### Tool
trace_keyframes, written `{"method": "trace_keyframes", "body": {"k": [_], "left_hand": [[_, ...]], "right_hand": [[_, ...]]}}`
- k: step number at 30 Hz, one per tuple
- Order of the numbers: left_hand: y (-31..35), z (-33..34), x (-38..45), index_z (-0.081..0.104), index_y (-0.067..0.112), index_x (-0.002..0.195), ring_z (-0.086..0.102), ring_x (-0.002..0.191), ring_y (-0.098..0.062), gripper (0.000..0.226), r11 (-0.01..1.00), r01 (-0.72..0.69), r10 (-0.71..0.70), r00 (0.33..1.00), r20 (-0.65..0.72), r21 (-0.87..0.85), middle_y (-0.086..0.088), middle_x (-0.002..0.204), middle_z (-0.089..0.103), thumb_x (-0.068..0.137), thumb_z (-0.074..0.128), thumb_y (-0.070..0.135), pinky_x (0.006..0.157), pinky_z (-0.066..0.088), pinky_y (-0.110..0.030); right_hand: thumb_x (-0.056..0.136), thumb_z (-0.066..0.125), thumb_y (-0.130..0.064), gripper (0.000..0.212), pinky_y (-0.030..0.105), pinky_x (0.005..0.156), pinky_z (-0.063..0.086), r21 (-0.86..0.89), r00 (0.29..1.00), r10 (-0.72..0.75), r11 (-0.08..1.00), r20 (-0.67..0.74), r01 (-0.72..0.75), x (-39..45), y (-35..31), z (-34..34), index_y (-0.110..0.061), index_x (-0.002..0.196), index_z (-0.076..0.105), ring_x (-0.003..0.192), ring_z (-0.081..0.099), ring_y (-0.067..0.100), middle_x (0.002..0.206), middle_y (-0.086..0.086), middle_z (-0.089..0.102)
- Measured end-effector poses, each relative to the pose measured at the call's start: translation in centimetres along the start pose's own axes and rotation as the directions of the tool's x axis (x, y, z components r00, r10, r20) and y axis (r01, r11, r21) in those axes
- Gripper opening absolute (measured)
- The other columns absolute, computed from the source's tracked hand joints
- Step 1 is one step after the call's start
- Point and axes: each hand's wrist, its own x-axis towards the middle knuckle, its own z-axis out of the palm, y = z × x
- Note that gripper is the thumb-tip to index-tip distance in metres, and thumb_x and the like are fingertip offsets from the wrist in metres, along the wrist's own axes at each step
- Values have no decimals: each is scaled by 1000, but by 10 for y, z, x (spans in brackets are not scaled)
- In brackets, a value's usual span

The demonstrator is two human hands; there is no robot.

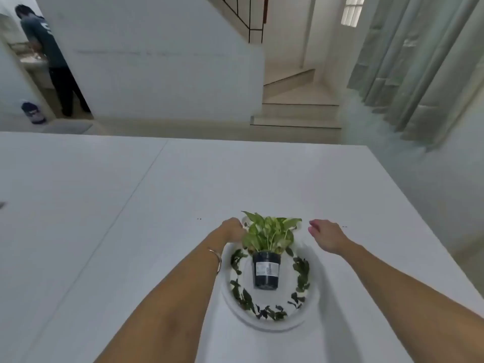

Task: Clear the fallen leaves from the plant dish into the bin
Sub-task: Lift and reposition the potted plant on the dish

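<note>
A white table [104, 205] carries a round white dish [272, 324] near its front edge.

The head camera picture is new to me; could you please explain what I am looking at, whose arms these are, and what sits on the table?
There is no machine here. A person wears one wide-angle camera on the head, so you look forward and down along their own bare arms. The wide lens bends the room's edges.

On the white table stands a white dish. In its middle is a potted plant in a dark pot. Dark fallen leaves lie in a ring around the pot, inside the dish.

The left hand reaches to the dish's far left edge, beside the foliage; whether it grips anything is unclear. The right hand hovers right of the plant, loosely curled and empty. No bin shows. Another person stands at a sink far back on the left.
</note>
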Motion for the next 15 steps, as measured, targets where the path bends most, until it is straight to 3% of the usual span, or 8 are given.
{"method": "trace_keyframes", "body": {"k": [2,5,8,9,12,15], "left_hand": [[-8,25,9,63,2,86,50,71,-19,25,992,43,-34,996,82,-119,-10,90,57,92,47,20,71,48,-33],[-21,63,20,57,10,90,46,66,-13,29,963,132,-88,978,190,-236,-1,81,51,98,38,30,58,41,-23],[-31,82,34,53,13,99,46,69,-15,27,902,233,-117,942,315,-363,-3,81,48,98,37,34,58,36,-22],[-34,85,36,55,14,103,48,71,-16,27,871,249,-102,935,340,-424,-3,82,51,97,39,35,61,37,-24],[-42,96,42,51,23,123,60,95,-18,31,766,287,-57,922,383,-576,-3,101,64,96,47,36,78,45,-31],[-48,99,47,42,18,134,60,100,-22,46,687,279,-28,933,359,-671,-5,112,64,92,58,27,87,50,-33]], "right_hand": [[100,35,-19,37,33,97,42,76,997,34,996,69,-39,6,3,34,-1,121,60,115,57,33,127,18,62],[99,37,-16,34,33,91,43,189,974,98,972,203,-137,4,8,89,-5,116,64,110,60,32,119,18,66],[98,37,-15,31,35,88,44,269,963,117,946,242,-183,10,11,123,-17,85,65,103,61,33,100,14,65],[97,36,-14,31,37,92,46,312,962,124,929,243,-198,10,10,129,-18,87,65,103,61,32,100,14,64],[98,34,-13,37,48,101,47,456,948,147,849,281,-266,12,5,141,-8,125,58,111,61,35,120,18,64],[98,34,-11,39,53,101,47,521,954,143,811,262,-265,16,7,145,-7,132,52,116,59,35,127,20,61]]}}
